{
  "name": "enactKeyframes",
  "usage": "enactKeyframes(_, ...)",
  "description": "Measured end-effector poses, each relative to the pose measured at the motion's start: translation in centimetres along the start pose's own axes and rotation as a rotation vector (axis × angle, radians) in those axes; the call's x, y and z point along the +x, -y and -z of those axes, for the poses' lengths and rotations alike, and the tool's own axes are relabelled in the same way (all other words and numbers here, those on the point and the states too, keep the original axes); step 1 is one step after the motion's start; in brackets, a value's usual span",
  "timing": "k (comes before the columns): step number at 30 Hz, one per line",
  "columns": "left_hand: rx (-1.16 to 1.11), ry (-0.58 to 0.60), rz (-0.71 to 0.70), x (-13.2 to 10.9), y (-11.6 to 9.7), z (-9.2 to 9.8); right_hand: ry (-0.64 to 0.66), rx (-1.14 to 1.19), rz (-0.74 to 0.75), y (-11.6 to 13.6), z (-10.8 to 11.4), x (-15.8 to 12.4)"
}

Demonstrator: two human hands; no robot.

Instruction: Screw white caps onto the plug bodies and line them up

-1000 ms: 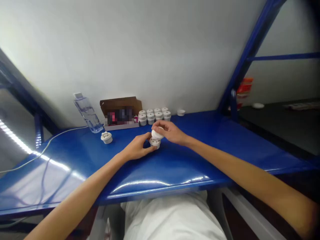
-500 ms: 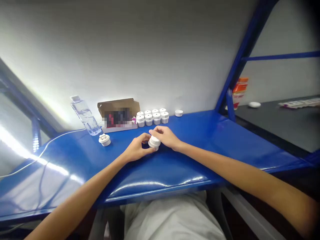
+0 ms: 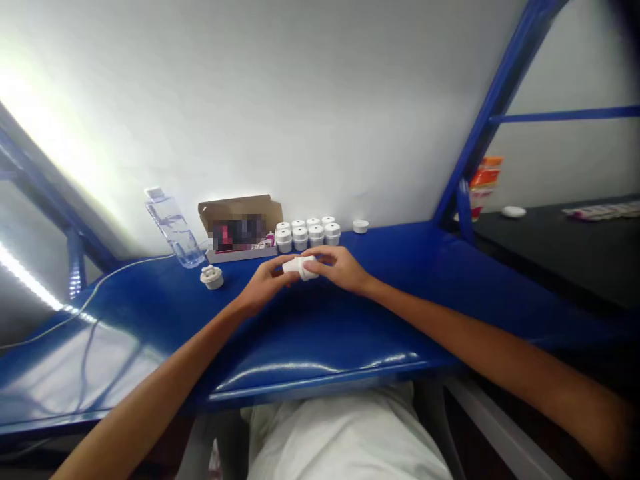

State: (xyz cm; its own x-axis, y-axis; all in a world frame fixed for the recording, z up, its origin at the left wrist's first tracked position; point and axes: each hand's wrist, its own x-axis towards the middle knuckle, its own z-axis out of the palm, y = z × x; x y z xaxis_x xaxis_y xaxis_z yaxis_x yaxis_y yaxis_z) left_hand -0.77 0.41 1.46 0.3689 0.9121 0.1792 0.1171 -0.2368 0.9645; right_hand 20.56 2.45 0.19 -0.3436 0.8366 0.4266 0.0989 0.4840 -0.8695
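Both hands hold one small white plastic container (image 3: 300, 267) above the blue table, tipped onto its side. My left hand (image 3: 267, 280) grips its left end between thumb and fingers. My right hand (image 3: 340, 268) has its thumb and fingers closed around the right end. Behind the hands stand several white round containers (image 3: 300, 238) in two rows, each with a dark dot on top. An open white cup-like part (image 3: 212, 277), with white pieces in it, sits to the left.
An open cardboard box (image 3: 243, 253) with blurred contents stands beside the rows. A clear bottle of liquid (image 3: 175, 230) is at the back left, near a white cable (image 3: 107, 283). A small white round piece (image 3: 361, 227) lies by the wall. Blue posts (image 3: 487, 127) frame the table (image 3: 320, 333).
The white container has gone from roughly upright to lying sideways and moved slightly up and left. Both hands moved with it, and the camera view shifted a little.
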Motion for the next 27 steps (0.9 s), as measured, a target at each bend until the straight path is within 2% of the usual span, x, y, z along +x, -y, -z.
enactKeyframes(3,-0.029,-0.047,-0.012,0.2,0.1,0.4,-0.086,0.041,0.017,-0.3,0.1,0.1)
enactKeyframes(8,-0.147,-0.054,0.051,0.1,0.0,0.5,-0.020,0.067,0.102,-0.2,0.1,-0.4)
enactKeyframes(13,-0.246,-0.031,0.226,0.1,-0.1,0.4,0.054,-0.203,0.403,0.6,0.4,-1.0)
enactKeyframes(15,-0.266,-0.021,0.271,0.1,0.1,0.5,0.096,-0.286,0.470,0.8,0.5,-1.1)
enactKeyframes(17,-0.293,-0.005,0.271,0.1,0.3,0.6,0.077,-0.286,0.428,0.6,0.3,-1.1)
enactKeyframes(20,-0.324,0.016,0.203,0.0,0.5,0.8,0.029,-0.179,0.248,0.1,-0.2,-1.2)
enactKeyframes(22,-0.315,0.020,0.186,0.0,0.4,0.8,0.030,-0.126,0.190,-0.2,-0.4,-1.2)
enactKeyframes(24,-0.294,0.018,0.221,0.1,0.3,0.8,0.044,-0.151,0.254,-0.1,-0.3,-1.2)
enactKeyframes(27,-0.268,0.040,0.298,0.2,-0.2,0.8,0.072,-0.251,0.440,0.4,0.2,-1.1)
